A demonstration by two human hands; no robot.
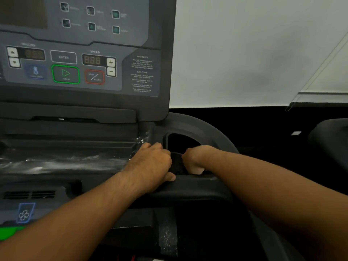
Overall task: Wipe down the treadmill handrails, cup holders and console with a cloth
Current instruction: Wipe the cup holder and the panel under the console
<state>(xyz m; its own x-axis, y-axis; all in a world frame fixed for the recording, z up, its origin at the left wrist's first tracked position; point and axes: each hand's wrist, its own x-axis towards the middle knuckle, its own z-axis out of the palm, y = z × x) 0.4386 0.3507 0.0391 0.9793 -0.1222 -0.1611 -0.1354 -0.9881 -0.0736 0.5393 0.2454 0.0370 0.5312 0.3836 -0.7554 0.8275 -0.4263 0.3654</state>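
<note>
Cloth (177,163) dark, mostly hidden between left hand (150,164) and right hand (195,159).

- Dark grey plastic treadmill console (131,110), its slate-blue control panel (75,44) lettered in white.
- Rounded start button (65,74) outlined green; stop button (94,77) outlined red.
- Amber 888 speed display (92,60) on black.
- Black cloth (177,162) between the hands.
- Whitish streaks on the dark tray (56,162).
- Pale grey wall (254,53).

Both hands meet at the right cup holder (185,142) beside the console (84,59) — left hand (150,164) and right hand (195,159) gripping a dark cloth (177,162) between them. Streaked residue marks the tray (62,162) to their left.
</note>
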